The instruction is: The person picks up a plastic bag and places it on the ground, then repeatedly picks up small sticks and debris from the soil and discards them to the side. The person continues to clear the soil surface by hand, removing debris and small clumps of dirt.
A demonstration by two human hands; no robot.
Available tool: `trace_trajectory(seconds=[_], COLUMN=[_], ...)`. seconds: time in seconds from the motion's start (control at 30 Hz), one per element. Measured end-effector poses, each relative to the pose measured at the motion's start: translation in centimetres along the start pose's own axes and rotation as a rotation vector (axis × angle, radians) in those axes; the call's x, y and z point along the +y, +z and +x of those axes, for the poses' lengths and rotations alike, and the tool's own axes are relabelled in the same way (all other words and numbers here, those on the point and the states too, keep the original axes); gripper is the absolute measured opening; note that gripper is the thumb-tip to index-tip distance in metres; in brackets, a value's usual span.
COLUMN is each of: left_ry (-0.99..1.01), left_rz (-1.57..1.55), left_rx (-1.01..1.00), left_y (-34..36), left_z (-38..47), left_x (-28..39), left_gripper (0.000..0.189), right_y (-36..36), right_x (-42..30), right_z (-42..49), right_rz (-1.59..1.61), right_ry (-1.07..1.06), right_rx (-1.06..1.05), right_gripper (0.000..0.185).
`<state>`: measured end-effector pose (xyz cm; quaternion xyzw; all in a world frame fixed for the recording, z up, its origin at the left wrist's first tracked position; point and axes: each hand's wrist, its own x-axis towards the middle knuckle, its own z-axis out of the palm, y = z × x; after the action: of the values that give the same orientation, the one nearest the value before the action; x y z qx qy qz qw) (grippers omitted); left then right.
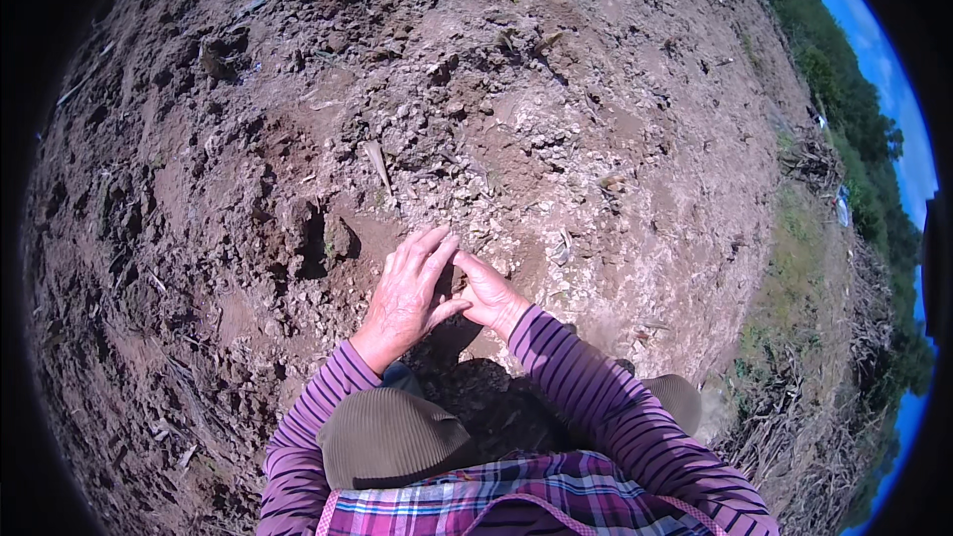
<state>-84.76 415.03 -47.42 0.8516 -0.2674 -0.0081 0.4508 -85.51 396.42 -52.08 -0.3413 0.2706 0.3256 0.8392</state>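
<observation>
My left hand (406, 290) is held out over bare soil, back up, its fingers extended and its thumb pointing to the right. My right hand (488, 294) meets it from the right, and the two hands overlap or touch near the fingertips and thumb. A dark shaded gap shows between them. Both palms and most of the right fingers are hidden, so whether anything lies between the hands cannot be told. Beneath and ahead is dry, cloddy brown soil (536, 186). A large clod (339, 238) sits just left of my left fingertips.
My bent knee in brown corduroy (394, 435) and a plaid apron (521, 499) are close below the hands. A dry husk or leaf (378, 164) lies ahead. On the right are a grassy strip (793, 260), piled dry stalks (782, 424) and green trees (856, 89).
</observation>
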Motion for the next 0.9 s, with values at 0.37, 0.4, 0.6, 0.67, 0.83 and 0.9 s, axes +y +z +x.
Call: trace_trajectory(seconds=[0.37, 0.4, 0.6, 0.67, 0.83, 0.9], left_ry=[-0.288, -0.298, -0.282, -0.263, -0.292, -0.286], left_rz=[-0.253, -0.252, -0.263, -0.243, -0.293, -0.280], left_rx=[-0.060, -0.063, -0.076, -0.052, -0.026, -0.009], left_y=[1.7, 1.7, 2.2, 2.0, 1.2, 1.6], left_z=[-1.0, -1.2, -0.6, -0.9, -1.3, -1.7], left_x=[-0.3, -0.5, 0.3, 0.1, -0.4, -1.0], left_gripper=[0.055, 0.053, 0.049, 0.046, 0.036, 0.034], right_y=[-5.8, -5.1, -5.3, -4.3, -6.6, -8.1], right_x=[-11.4, -12.5, -21.2, -22.3, -20.8, -18.0], right_z=[-3.7, -3.3, -0.1, 1.0, 0.3, -0.1], right_rz=[-0.051, -0.128, -0.906, -1.055, -0.438, -0.296], right_ry=[-0.301, -0.344, -0.460, -0.497, -0.480, -0.376], right_rx=[0.228, 0.331, 0.718, 0.784, 0.482, 0.372], right_gripper=[0.023, 0.024, 0.043, 0.041, 0.018, 0.019])
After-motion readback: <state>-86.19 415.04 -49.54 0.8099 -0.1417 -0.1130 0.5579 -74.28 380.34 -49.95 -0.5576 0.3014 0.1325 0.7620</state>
